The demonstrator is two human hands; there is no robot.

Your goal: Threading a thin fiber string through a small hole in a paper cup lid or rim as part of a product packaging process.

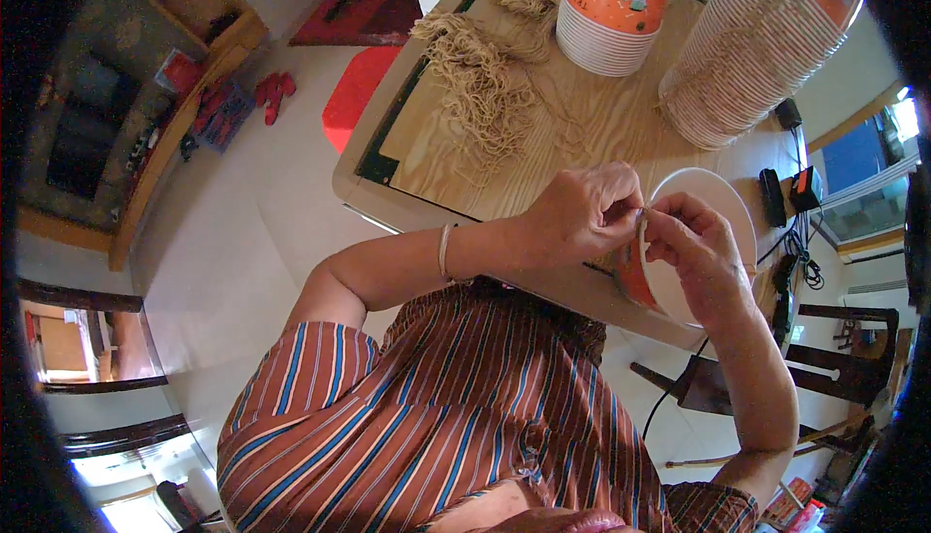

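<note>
A paper bucket [635,281], orange outside and white within, lies tilted at the table's near edge, its mouth toward the right. At its rim my left hand [590,213] is closed in a pinch, a bracelet on the wrist. Facing it, my right hand [700,252] pinches too, thumb and fingers in front of the white bucket opening. Their fingertips meet just above the rim. Whatever lies between them is too small to make out. Loose tan strings [475,87] lie in a tangled heap on the table beyond my left hand.
A short stack of orange-and-white paper buckets [611,24] stands at the table's far side. To its right leans a taller stack [747,58] with strings draped over it. Black adapters and cables [800,242] lie along the right edge. A red stool [357,96] stands left of the table.
</note>
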